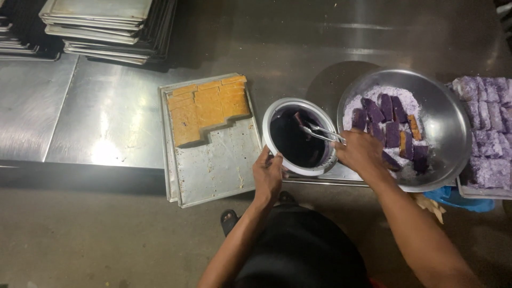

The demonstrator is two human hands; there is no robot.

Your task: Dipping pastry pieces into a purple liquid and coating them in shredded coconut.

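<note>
Left hand gripped pot rim at six o'clock; right hand clasped tongs, dipping cake in purple liquid; bowl at three o'clock.

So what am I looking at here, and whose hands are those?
This one picture comes from a camera worn on a person's head, looking down at their own two bare hands. The left hand steadies a small pot of dark purple liquid. The right hand holds metal tongs that dip into it. Beside it, a big metal bowl holds purple-dipped cake pieces in pale crumbs. On the left, a tray carries plain golden cake. Finished coated pieces lie far right.
</note>
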